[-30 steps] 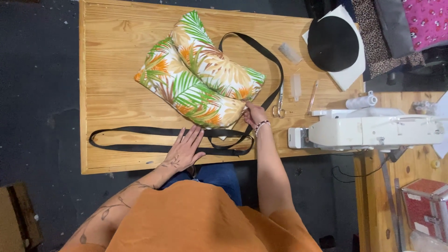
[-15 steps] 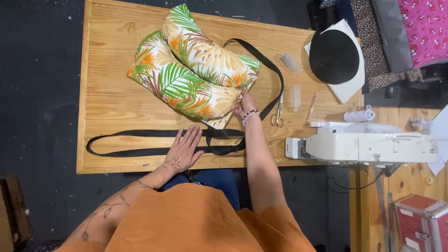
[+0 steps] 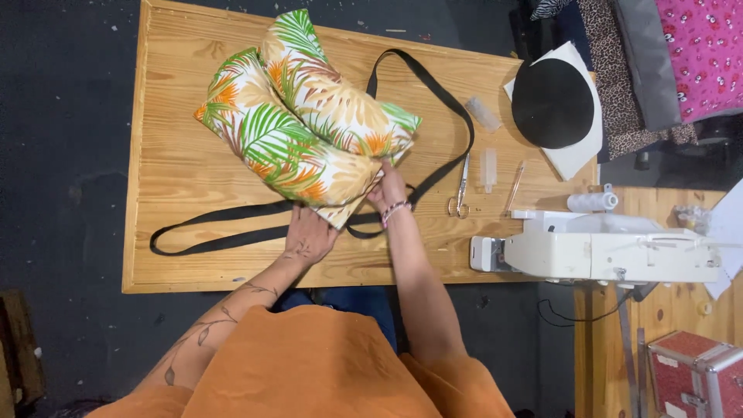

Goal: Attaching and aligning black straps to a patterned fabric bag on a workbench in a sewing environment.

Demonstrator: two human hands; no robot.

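A padded fabric piece with a green and orange leaf print (image 3: 302,131) lies folded on the wooden table (image 3: 178,170). A long black strap (image 3: 433,85) loops out from under it to the right and runs left along the table's near side. My left hand (image 3: 309,236) rests flat at the near corner of the printed piece, over the strap. My right hand (image 3: 387,190) touches the same end of the piece from the right, fingers against the fabric edge; a bead bracelet is on that wrist.
Scissors (image 3: 460,190) and a small clear tube (image 3: 487,169) lie right of my hands. A black fabric disc on white sheets (image 3: 553,104) sits at the far right corner. A white sewing machine (image 3: 604,251) stands on the right, with folded patterned fabrics (image 3: 665,54) beyond.
My left hand has slid right along the strap to the near corner of the printed piece. My right hand stays at its end. The camera view has shifted slightly.
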